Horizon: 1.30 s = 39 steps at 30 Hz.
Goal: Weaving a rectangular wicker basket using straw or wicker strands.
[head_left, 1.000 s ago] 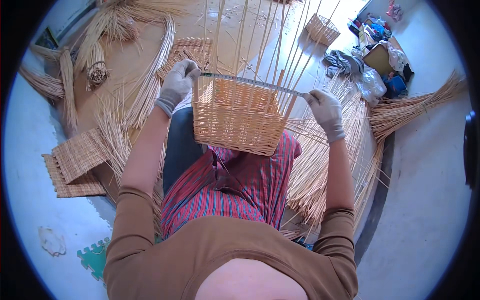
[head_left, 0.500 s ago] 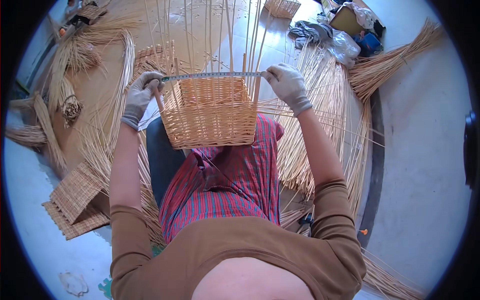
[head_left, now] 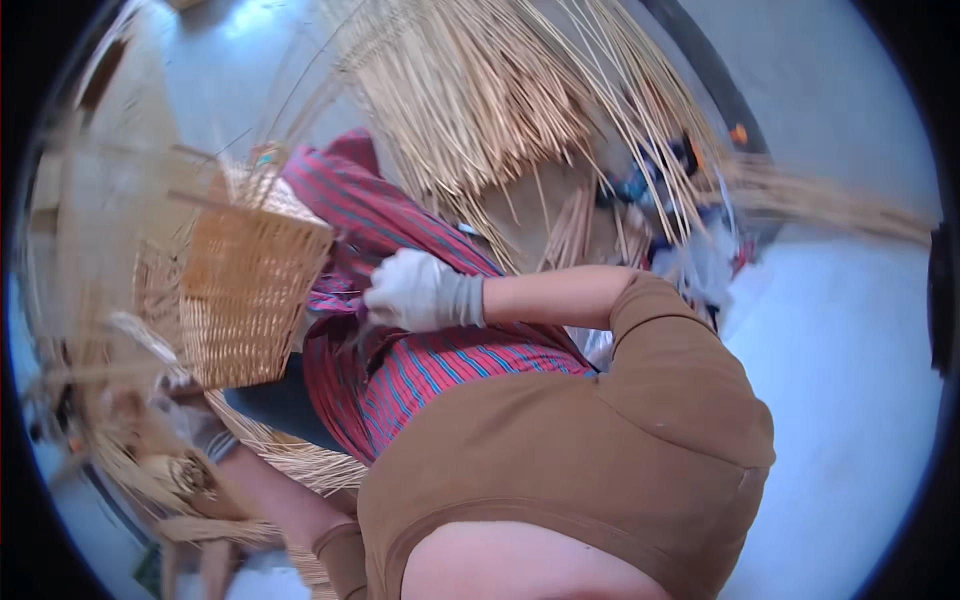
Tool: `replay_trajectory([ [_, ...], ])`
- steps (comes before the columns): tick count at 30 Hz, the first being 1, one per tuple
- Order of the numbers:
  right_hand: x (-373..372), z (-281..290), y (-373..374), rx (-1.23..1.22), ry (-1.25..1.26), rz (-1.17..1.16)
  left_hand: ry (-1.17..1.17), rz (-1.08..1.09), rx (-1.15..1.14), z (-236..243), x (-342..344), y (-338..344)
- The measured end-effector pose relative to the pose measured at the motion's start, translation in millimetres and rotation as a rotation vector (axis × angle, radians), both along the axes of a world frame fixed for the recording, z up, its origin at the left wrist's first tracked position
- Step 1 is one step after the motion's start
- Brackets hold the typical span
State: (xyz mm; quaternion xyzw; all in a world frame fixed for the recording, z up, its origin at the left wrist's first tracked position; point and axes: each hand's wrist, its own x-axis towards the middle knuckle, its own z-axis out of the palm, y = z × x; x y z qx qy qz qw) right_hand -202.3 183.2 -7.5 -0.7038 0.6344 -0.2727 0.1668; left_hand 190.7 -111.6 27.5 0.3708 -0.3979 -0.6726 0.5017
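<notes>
- Tilted at left, a half-woven wicker basket leans beside the striped cloth on the person's lap.
- Just right of the basket, the gloved right hand rests on the cloth, fingers curled; what they grip cannot be told.
- Below the basket, the left hand is blurred, its grip unclear.
- Loose reeds fan out above.

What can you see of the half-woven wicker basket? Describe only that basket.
The wicker basket is tan, with closely woven, straight sides and bare upright stakes rising past its rim. It lies tilted, blurred by motion, against a red striped cloth on the person's lap. The left hand, gloved, is below its lower edge; whether it grips is unclear.
</notes>
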Motion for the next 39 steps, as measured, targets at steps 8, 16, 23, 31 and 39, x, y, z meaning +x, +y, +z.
replay_trajectory([
  [8,-29.5,-25.3,69.4,-0.100,-0.700,-0.376,-0.245,0.022,-0.073,26.3,-8.5,-7.1],
  [16,-137.9,-305.5,227.3,0.301,-0.501,-1.594,-0.312,0.051,-0.003,29.1,-17.0,-21.6],
  [23,-149.9,-331.6,288.8,1.005,-0.478,-1.497,-0.484,0.223,-0.068,31.6,3.2,-30.7],
  [31,-145.3,-320.1,277.6,0.976,-0.466,-1.577,-0.486,0.208,-0.093,31.9,18.7,-44.6],
  [39,-137.2,-325.2,272.0,1.022,-0.453,-1.316,-0.493,0.138,-0.135,35.4,-7.0,-24.9],
])
